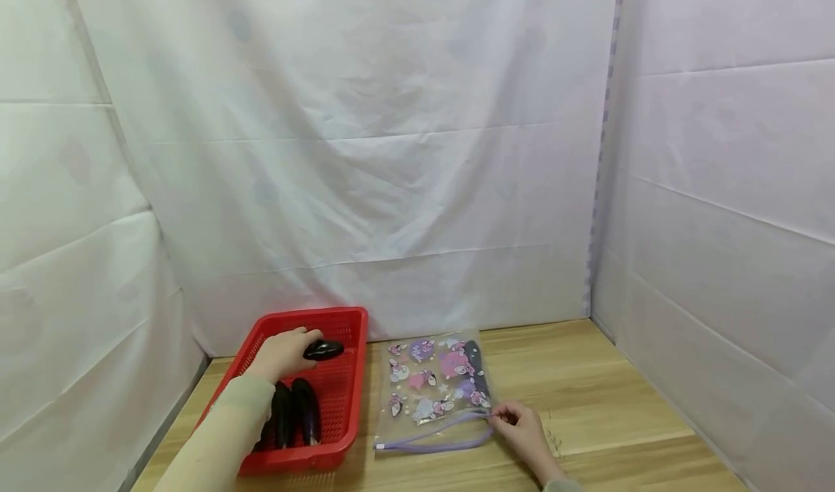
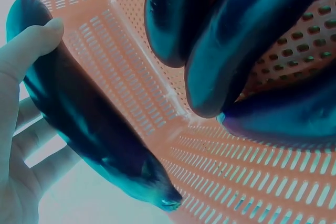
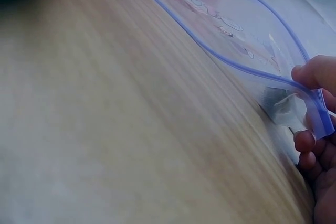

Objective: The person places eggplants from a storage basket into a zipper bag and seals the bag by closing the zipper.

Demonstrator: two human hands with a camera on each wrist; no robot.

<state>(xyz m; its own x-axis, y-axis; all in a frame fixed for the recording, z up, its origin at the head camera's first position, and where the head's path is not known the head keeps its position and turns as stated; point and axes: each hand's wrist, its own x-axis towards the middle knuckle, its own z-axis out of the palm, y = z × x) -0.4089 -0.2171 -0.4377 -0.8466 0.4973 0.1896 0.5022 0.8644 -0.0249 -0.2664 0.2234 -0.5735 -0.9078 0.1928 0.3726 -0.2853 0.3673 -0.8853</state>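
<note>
My left hand (image 1: 287,353) grips a dark purple eggplant (image 1: 324,349) over the red plastic basket (image 1: 361,383). In the left wrist view, the thumb lies across the held eggplant (image 2: 86,103) and the fingers pass behind it. Several more eggplants (image 1: 306,409) lie inside the basket. To its right, a clear zip bag (image 1: 407,425) with pink and purple cartoon prints lies flat, its purple zip edge parted. A dark long shape (image 1: 475,361) shows through the bag's right side. My right hand (image 1: 522,434) pinches the right end of the zip edge (image 3: 321,116) between thumb and fingers.
A wood-grain table (image 1: 587,376) carries the basket and the bag. White cloth (image 1: 391,188) hangs behind the table and on both sides. The zip's white slider (image 1: 380,446) sits at the left end of the bag's mouth.
</note>
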